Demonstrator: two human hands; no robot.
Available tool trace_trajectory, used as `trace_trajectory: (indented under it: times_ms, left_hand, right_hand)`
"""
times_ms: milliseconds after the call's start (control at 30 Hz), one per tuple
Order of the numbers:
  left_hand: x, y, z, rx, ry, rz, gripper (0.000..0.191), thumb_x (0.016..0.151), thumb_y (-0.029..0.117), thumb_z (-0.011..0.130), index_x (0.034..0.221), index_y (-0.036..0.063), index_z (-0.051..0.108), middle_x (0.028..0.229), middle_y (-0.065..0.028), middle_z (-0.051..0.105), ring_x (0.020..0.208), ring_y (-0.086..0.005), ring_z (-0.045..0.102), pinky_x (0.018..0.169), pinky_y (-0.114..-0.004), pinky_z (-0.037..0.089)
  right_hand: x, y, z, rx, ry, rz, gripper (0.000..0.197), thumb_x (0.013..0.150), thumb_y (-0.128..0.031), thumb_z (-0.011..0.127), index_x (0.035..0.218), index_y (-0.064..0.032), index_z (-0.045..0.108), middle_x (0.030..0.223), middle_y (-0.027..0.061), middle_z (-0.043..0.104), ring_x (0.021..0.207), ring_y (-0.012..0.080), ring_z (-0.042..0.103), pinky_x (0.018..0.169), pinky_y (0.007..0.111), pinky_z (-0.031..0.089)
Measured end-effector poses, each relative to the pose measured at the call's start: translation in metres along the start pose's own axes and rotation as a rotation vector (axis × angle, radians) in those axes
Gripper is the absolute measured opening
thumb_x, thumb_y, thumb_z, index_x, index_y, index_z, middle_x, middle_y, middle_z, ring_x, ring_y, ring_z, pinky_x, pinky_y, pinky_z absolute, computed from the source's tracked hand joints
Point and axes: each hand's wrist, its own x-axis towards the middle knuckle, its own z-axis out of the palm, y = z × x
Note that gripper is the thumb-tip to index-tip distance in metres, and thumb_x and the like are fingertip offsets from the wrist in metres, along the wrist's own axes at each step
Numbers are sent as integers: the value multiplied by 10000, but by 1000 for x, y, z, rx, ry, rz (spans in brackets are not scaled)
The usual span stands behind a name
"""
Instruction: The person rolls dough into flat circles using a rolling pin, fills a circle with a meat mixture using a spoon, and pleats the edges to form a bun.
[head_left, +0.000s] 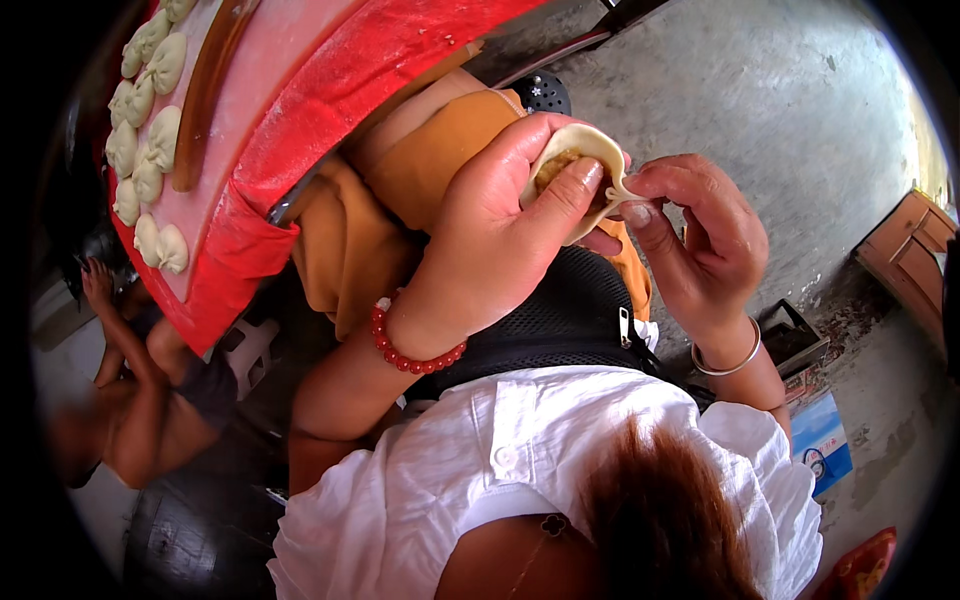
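My left hand (510, 202) cradles a round dough wrapper (577, 139) above my lap, its thumb pressed into the brownish filling (556, 165). My right hand (697, 232) pinches the wrapper's right edge between thumb and index finger, where a few small pleats gather. The rest of the rim stands open around the filling. A red bead bracelet (416, 365) circles my left wrist, and a metal bangle (726, 369) my right. The underside of the wrapper is hidden by my left fingers.
Several pleated dumplings (161, 139) and a wooden rolling pin (210, 90) lie on the floured table with a red cover (255, 172), at upper left. Another person (146, 390) sits beyond its corner. A brown wooden cabinet (911, 259) and a blue printed sheet (825, 442) are at right.
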Motion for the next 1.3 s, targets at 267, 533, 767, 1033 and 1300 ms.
trace_trajectory:
  times_ms: [267,533,767,1033,1300]
  left_hand:
    - [-3,8,3,276,-10,-13,357,956,133,491,1275,-16,430,1197,-142,554,930,-126,586,732,-254,534]
    - [4,9,9,-238,59,19,402,959,141,483,1319,-19,402,1326,-184,460,1147,-188,507,987,-329,422]
    - [4,6,9,62,122,152,295,978,164,472,1204,-21,515,1163,-114,580,1030,-133,569,880,-260,474]
    - [4,7,1,79,94,15,270,980,130,445,1177,-29,538,1128,-90,595,985,-118,588,865,-244,483]
    - [3,7,-4,-2,74,-77,276,970,110,446,1187,-35,536,1116,-91,602,1006,-133,595,872,-261,492]
  right_hand:
    - [-7,6,-3,159,-74,254,243,838,1,655,1057,66,571,882,81,639,768,101,611,654,212,497]
    - [-4,-1,15,556,186,474,189,863,-9,637,1019,78,574,911,71,639,797,112,624,683,212,508]
    - [9,0,14,-105,155,-33,188,727,44,712,894,-1,636,816,84,619,685,163,605,598,258,482]
    - [10,9,11,-340,85,-362,322,554,-34,722,864,-60,640,813,53,603,672,200,562,579,319,388]
    - [-1,2,16,200,94,287,180,772,35,673,941,-13,635,836,77,623,686,154,590,613,232,462]
